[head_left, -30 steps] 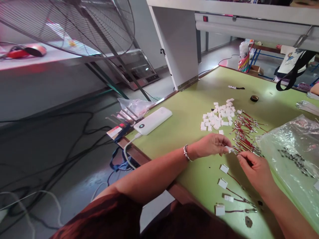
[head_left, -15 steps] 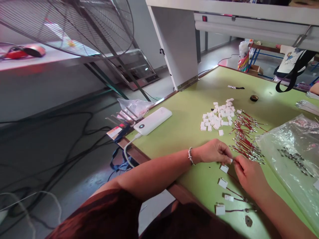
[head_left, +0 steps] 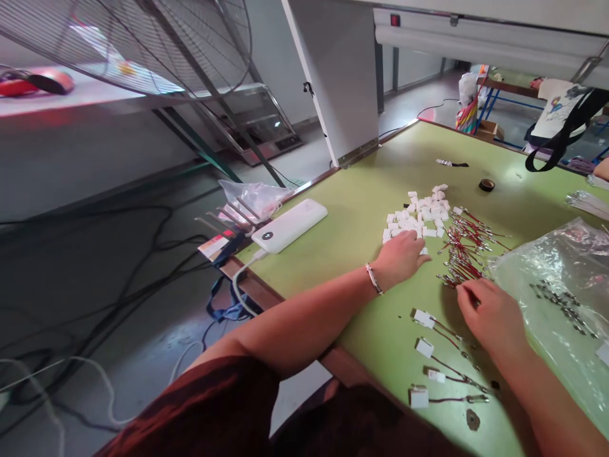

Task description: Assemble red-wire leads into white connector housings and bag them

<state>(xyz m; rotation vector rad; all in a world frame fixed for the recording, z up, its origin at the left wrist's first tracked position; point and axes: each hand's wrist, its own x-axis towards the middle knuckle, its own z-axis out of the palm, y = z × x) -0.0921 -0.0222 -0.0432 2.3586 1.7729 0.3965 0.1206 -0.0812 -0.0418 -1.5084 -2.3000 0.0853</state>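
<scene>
— What's closest to the edge of the green table [head_left: 361, 209]?

— A row of finished pieces [head_left: 431, 355]: small white connectors, each with a thin red wire trailing off to the right, lying one below another between the person's forearms.

— And the hands?

— The right hand [head_left: 492, 314] rests palm down just past that row, fingers curled at the near end of the red wires [head_left: 464, 244]. Fingertips touch the bundle, but I cannot tell whether a wire is pinched between them. The left hand [head_left: 404, 254], bracelet at the wrist, lies flat and loosely spread, fingertips at the near edge of the heap of white connectors [head_left: 419, 216]. Whether it has one under the fingers is hidden.

— So the heap and the wires sit together?

— Side by side, the wires just right of the heap. Right again is a clear plastic bag [head_left: 556, 285] with small metal parts inside.

— Further off?

— A white power bank [head_left: 290, 225] near the left edge, a small roll of black tape [head_left: 486, 185] beyond the heap, and a big fan [head_left: 143, 44] over the floor.
</scene>
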